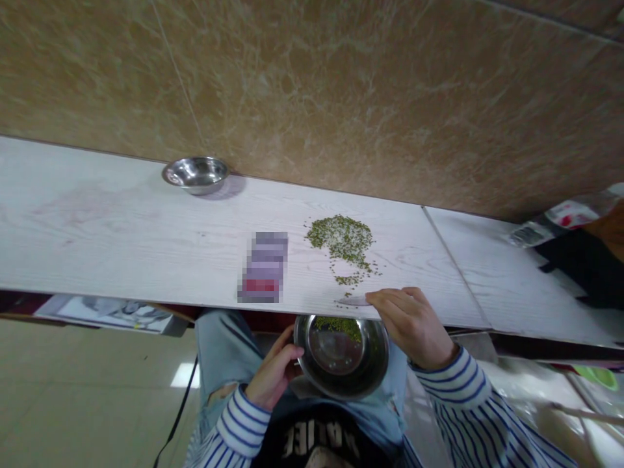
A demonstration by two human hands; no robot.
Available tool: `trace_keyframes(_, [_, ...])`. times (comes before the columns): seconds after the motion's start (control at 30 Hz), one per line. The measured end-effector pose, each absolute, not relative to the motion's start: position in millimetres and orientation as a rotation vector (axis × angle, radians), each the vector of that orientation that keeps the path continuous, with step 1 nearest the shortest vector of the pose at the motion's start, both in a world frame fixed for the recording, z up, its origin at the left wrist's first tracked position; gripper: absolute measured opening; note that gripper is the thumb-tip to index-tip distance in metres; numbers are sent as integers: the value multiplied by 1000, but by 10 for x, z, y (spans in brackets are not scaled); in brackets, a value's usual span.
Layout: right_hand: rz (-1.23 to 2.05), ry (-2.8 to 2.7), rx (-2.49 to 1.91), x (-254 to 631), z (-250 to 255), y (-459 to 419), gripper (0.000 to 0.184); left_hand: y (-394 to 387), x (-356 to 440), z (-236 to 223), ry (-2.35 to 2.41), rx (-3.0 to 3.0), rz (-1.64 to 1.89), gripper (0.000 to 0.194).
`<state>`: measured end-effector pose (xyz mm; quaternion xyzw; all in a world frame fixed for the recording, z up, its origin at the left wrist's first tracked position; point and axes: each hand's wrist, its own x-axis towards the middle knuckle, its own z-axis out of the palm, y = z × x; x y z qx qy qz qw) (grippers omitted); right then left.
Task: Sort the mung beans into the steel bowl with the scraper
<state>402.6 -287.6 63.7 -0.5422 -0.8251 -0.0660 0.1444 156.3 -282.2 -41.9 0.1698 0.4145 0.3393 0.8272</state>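
With fingers on its left rim, my left hand (277, 367) holds a steel bowl (377, 367) over my lap, just below the table's front edge. Small green beans (336, 325) lie in the bowl along its far side. My right hand (412, 325) is closed around a thin, pale, pointed tool (355, 299); its exact kind I cannot make out. The tool's tip rests low over the tabletop near the edge, beside a few stray beans. Farther back, a loose patch of green beans (341, 235) is spread on the white table.
A smaller steel bowl (196, 175) stands by the wall at the back left. Left of the beans lies a blurred-out phone-shaped object (264, 266). Dark cloth (578, 260) and a clear plastic package (529, 234) sit at the right. A marbled wall (312, 97) bounds the white table (121, 247).
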Motion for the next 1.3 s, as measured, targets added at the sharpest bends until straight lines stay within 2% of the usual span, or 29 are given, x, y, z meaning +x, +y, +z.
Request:
trace_keyframes(0.37, [-244,-2239,-1838,4198,594,-2951,22,-2794,1631,-436,878,364,675,37])
trace_keyframes(1.0, [-354,-2268,-1918,4197,581,-2931,23,-2817,1732,-438,876,365,645,36])
trace_keyframes(1.3, [-285,-2295,-1880,4174,571,-2971,24,-2814,1728,-442,889,365,654,35])
